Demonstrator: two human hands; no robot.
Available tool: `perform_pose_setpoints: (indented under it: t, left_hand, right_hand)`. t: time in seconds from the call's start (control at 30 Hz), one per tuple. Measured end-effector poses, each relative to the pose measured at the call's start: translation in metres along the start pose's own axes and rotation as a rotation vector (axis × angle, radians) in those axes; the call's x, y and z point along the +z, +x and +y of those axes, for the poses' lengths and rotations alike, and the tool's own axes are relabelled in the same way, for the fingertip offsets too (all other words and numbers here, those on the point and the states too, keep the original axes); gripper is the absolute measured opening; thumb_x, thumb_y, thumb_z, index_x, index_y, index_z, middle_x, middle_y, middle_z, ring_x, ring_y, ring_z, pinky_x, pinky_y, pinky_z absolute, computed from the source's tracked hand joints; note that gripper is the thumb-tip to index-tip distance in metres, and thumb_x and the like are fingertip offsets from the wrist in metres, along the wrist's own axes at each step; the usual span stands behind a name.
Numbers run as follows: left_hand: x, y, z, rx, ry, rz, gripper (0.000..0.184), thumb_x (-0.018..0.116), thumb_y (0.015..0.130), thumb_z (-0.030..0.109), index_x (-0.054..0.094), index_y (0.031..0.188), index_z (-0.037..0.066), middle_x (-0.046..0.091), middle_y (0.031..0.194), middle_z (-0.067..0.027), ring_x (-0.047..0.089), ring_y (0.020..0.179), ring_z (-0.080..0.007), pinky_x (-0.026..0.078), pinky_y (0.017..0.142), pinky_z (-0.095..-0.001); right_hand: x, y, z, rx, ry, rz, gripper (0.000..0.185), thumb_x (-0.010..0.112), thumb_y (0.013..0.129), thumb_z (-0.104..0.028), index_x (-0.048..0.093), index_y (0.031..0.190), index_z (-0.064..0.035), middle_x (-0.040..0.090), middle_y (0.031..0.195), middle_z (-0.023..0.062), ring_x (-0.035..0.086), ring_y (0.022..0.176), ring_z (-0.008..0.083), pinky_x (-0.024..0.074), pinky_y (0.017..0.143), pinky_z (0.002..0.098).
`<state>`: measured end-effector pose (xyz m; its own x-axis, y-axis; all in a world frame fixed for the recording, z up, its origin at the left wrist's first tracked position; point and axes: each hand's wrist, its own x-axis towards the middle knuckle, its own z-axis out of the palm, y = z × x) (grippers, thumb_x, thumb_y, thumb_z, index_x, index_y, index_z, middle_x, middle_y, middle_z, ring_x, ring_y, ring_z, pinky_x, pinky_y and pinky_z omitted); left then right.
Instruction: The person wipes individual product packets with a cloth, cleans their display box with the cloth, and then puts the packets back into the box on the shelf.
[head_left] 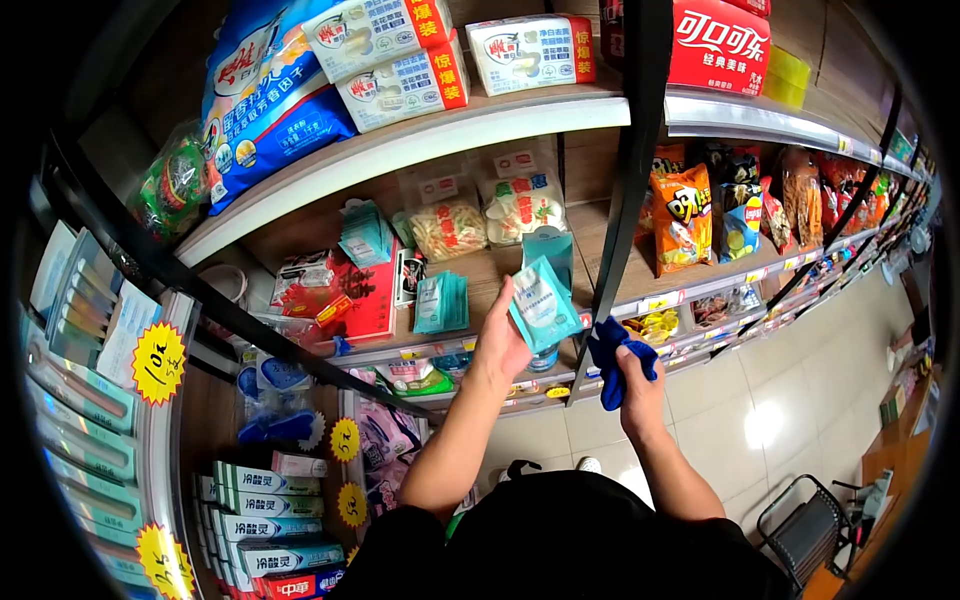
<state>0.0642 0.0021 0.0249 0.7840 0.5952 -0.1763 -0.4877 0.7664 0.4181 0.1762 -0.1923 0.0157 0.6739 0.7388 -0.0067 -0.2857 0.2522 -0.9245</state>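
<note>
My left hand (503, 338) is closed on a teal packet (543, 305) with a pale label, held in front of the middle shelf. Just behind it stands another teal packet (548, 255). In my right hand (641, 388) is a bunched dark blue cloth (612, 360), near the black shelf post. To the left of the held packet, a stack of teal packets (441, 303) sits on the shelf, and more teal packets (366, 236) lie further back, beside a red box (368, 300).
Soap boxes (531, 55) and a blue detergent bag (265, 105) fill the upper shelf. Snack bags (683, 218) stand at the right. Toothpaste boxes (270, 505) are stacked low at the left. A black chair (808, 535) stands on the tiled floor at the lower right.
</note>
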Motion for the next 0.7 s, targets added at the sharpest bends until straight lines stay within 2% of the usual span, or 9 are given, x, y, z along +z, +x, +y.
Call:
perform_pose_setpoints:
  t: [0.1,0.17,0.2,0.23,0.3,0.37,0.43,0.53,0.7]
  left_hand:
    - [-0.002,-0.019,-0.012,-0.1,-0.109,-0.132,0.066,0.04,0.109,0.059,0.055,0.144,0.005,0.061,0.143,-0.0212,0.058,0.133,-0.0418,0.042,0.117,-0.0596]
    - [0.003,-0.035,-0.011,-0.114,-0.158,-0.205,0.067,0.04,0.108,0.06,0.054,0.144,0.005,0.061,0.144,-0.0209,0.057,0.135,-0.0428,0.042,0.117,-0.059]
    - [0.008,-0.041,-0.009,-0.13,-0.204,-0.28,0.068,0.04,0.108,0.061,0.054,0.144,0.005,0.061,0.144,-0.0205,0.056,0.136,-0.0437,0.042,0.117,-0.0584]
    - [0.014,-0.046,-0.008,-0.104,-0.069,-0.171,0.067,0.038,0.109,0.06,0.052,0.145,0.005,0.061,0.144,-0.0183,0.058,0.135,-0.0373,0.045,0.115,-0.0551]
    - [0.017,-0.051,-0.006,-0.13,-0.03,-0.212,0.065,0.037,0.11,0.058,0.051,0.146,0.006,0.061,0.145,-0.0168,0.059,0.133,-0.0339,0.046,0.114,-0.0531]
    - [0.01,-0.054,-0.008,-0.156,0.022,-0.279,0.06,0.034,0.113,0.053,0.048,0.149,0.007,0.06,0.146,-0.0114,0.061,0.13,-0.0247,0.047,0.112,-0.0453]
    - [0.014,-0.059,-0.019,-0.095,0.082,-0.244,0.06,0.033,0.113,0.051,0.048,0.15,0.007,0.059,0.147,-0.0105,0.059,0.132,-0.0243,0.045,0.114,-0.0437]
    - [0.009,-0.062,-0.033,-0.022,0.157,-0.242,0.057,0.032,0.114,0.048,0.046,0.152,0.007,0.058,0.149,-0.0087,0.054,0.137,-0.0227,0.039,0.118,-0.0405]
    - [0.0,-0.062,-0.041,-0.008,0.158,-0.21,0.066,0.03,0.112,0.052,0.04,0.157,0.005,0.053,0.153,-0.0151,0.053,0.139,-0.0279,0.038,0.12,-0.0435]
  right_hand:
    - [0.009,0.001,-0.013,-0.06,0.024,0.007,0.036,0.06,0.103,-0.014,0.065,0.134,0.0037,0.071,0.125,0.012,0.064,0.114,0.0173,0.0494,0.1,0.0316]
    - [0.01,0.003,-0.018,-0.49,-0.411,-0.019,0.033,0.063,0.097,-0.009,0.067,0.128,0.0017,0.069,0.13,0.0176,0.063,0.125,0.0272,0.0473,0.108,0.0396]
    - [0.012,0.004,-0.025,-0.491,-0.412,-0.02,0.033,0.063,0.097,-0.009,0.067,0.128,0.0017,0.069,0.13,0.0176,0.063,0.125,0.0272,0.0473,0.108,0.0396]
    - [0.016,0.003,-0.034,-0.673,-0.601,-0.083,0.034,0.065,0.093,-0.008,0.068,0.126,0.0,0.068,0.132,0.0191,0.062,0.127,0.0327,0.0469,0.109,0.0433]
    - [0.028,0.002,-0.046,-0.933,-0.894,-0.189,0.039,0.071,0.085,-0.007,0.07,0.123,-0.0051,0.068,0.131,0.0189,0.062,0.127,0.0419,0.0479,0.109,0.05]
    - [0.036,0.004,-0.038,-0.888,-0.993,-0.294,0.038,0.074,0.086,-0.01,0.071,0.124,-0.0082,0.067,0.135,0.0146,0.056,0.135,0.0395,0.0414,0.114,0.0555]
    - [0.039,0.007,-0.025,-0.835,-1.088,-0.328,0.041,0.077,0.085,-0.014,0.071,0.126,-0.0115,0.063,0.141,0.0114,0.049,0.141,0.0385,0.0338,0.119,0.0591]
    - [0.038,0.001,-0.013,-0.832,-1.055,-0.302,0.043,0.077,0.085,-0.014,0.071,0.128,-0.0109,0.062,0.143,0.0131,0.05,0.141,0.0391,0.0343,0.119,0.0588]
    - [0.031,-0.011,0.004,-0.87,-1.078,-0.318,0.052,0.076,0.084,-0.012,0.066,0.134,-0.0072,0.061,0.144,0.0142,0.05,0.142,0.0372,0.0355,0.12,0.0556]
